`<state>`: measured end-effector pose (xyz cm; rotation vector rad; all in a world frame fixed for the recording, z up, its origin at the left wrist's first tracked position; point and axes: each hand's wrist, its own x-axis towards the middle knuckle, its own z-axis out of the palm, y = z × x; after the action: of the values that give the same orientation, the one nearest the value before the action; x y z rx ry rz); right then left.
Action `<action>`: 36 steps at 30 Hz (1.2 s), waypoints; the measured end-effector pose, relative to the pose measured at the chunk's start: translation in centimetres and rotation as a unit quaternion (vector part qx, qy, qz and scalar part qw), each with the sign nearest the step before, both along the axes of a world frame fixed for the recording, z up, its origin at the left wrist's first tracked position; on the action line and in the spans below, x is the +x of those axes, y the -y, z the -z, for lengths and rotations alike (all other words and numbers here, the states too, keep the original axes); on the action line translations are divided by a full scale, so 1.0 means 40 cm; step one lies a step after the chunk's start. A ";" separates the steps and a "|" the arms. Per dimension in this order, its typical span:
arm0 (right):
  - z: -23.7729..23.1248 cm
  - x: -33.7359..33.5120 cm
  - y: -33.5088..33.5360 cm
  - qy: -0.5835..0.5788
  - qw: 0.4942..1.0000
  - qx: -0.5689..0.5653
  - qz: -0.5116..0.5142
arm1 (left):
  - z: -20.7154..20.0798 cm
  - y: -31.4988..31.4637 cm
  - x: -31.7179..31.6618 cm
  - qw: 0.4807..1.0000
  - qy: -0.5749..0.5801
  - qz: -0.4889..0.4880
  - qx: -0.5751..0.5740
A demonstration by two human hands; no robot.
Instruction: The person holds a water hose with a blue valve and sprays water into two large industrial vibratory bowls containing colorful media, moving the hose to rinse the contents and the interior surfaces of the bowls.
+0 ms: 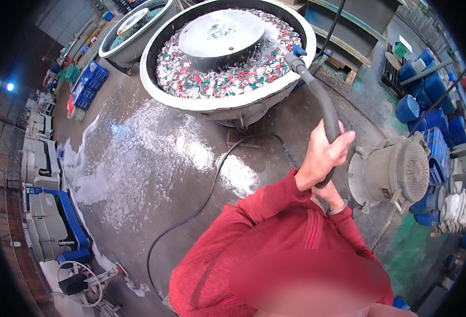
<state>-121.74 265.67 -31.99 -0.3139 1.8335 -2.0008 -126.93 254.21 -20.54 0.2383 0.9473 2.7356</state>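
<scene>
My left hand (325, 152) is wrapped round a thick dark hose (324, 98) in front of my chest. Just below it, at the hose's near end, my right hand (328, 194) closes on the hose; most of its fingers are hidden. A grey fitting with a blue valve lever (298, 50) tips the hose. Water sprays from there into a large round tub (153, 87) with a pale rim. Small red, green and white pieces (219, 84) fill the tub around a raised centre with a flat light disc (221, 33).
A thin black hose (211, 190) snakes over the wet, foamy floor (137, 158). Another round tub (108, 45) stands at the far left. To my right sits a grey drum-shaped machine (391, 171), with blue barrels (408, 109) beyond. Blue crates (93, 76) and machines (45, 222) line the left.
</scene>
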 end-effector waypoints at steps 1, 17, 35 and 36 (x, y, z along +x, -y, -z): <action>-0.002 -0.022 -0.011 -0.001 1.000 -0.019 0.016 | 0.003 -0.019 -0.019 1.000 -0.004 -0.007 -0.005; -0.050 -0.505 -0.665 0.146 0.968 0.020 -0.202 | -0.002 -0.627 -0.447 0.983 0.036 -0.176 0.040; 0.103 -0.828 -0.994 0.136 0.984 0.043 -0.107 | 0.096 -0.958 -0.765 0.979 0.070 -0.189 0.015; 0.111 -0.852 -0.993 0.108 0.989 0.050 -0.091 | 0.094 -0.965 -0.782 0.978 0.057 -0.199 0.010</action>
<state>-155.82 305.39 -36.41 -0.2165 1.6975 -1.7403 -158.20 292.80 -24.28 -0.1194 1.0299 3.0786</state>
